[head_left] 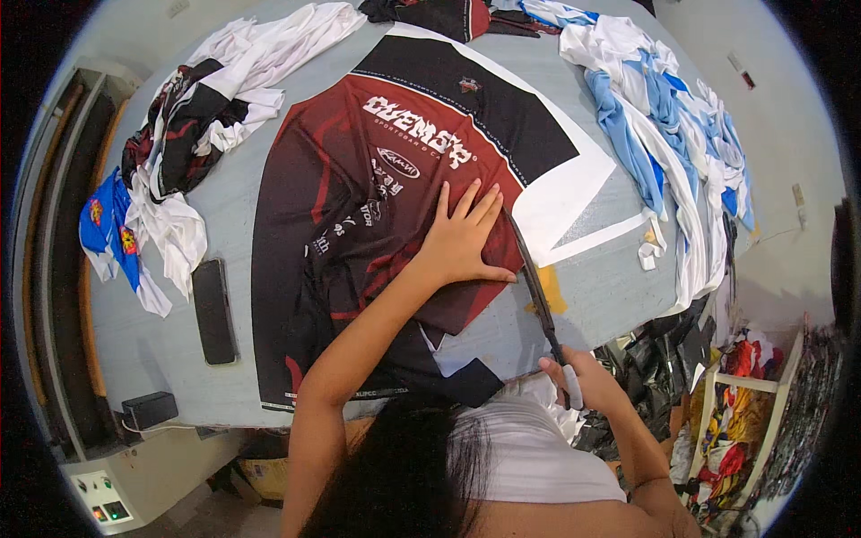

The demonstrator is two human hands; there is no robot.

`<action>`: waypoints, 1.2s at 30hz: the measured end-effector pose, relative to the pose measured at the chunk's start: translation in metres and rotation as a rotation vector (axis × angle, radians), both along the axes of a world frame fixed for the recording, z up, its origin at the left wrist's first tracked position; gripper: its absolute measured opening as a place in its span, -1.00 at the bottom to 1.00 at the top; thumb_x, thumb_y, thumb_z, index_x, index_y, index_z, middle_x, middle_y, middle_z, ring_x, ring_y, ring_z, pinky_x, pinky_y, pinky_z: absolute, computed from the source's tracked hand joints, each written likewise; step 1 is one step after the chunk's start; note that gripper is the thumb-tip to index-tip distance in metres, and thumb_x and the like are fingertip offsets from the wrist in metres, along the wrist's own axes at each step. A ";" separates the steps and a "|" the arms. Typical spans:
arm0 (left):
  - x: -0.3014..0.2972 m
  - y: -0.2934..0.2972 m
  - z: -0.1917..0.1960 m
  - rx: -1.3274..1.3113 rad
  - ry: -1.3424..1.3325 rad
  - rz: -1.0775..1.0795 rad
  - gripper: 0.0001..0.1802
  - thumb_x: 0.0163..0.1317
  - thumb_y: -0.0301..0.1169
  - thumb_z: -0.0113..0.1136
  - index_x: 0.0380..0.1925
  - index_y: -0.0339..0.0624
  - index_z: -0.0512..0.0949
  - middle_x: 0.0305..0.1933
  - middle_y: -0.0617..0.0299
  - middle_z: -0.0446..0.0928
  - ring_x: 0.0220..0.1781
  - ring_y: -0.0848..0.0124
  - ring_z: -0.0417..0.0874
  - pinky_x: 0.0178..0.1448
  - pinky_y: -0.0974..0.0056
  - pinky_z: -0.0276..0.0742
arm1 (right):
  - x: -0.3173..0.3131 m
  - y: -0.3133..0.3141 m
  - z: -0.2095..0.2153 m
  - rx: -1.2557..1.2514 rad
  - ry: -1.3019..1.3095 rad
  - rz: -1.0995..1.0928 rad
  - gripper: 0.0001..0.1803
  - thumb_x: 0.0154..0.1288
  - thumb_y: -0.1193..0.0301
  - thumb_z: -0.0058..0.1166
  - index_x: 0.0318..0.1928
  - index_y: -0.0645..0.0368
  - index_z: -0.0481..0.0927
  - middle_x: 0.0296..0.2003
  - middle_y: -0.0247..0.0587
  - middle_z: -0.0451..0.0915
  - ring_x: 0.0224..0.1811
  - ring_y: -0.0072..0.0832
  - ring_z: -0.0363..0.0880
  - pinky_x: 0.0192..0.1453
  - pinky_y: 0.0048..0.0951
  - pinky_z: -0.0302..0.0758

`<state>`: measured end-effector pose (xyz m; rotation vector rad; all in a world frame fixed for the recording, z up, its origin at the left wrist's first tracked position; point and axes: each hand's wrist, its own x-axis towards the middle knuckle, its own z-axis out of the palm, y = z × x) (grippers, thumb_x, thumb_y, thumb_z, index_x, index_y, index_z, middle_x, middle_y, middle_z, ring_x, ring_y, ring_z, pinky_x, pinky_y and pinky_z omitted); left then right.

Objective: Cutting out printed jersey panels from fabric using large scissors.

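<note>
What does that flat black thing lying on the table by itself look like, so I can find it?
Start at the big grey table and find the red and black printed fabric that the left hand presses down. Just left of that fabric, on bare tabletop, lies the flat black rectangle with rounded corners. Unlike the crumpled white cloth pile beside it, it is stiff, plain and smooth.

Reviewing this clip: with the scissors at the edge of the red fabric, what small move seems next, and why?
Probably close the scissors and advance the cut along the red fabric edge. The right hand grips the handles, the blades lie beside that edge, and the left hand presses the fabric flat next to them.
</note>
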<state>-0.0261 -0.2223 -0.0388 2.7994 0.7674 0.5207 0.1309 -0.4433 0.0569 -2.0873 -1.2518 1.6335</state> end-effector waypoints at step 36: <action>0.002 -0.006 0.005 -0.068 0.076 0.033 0.34 -0.32 0.51 0.04 0.30 -0.34 0.06 0.43 0.07 -0.05 0.47 0.11 -0.15 0.29 -0.45 -0.38 | -0.025 -0.016 -0.017 0.007 0.045 -0.209 -0.49 0.27 0.07 0.03 -0.43 0.36 0.37 -0.72 -0.20 0.39 -0.73 -0.47 0.47 -0.63 -0.44 0.40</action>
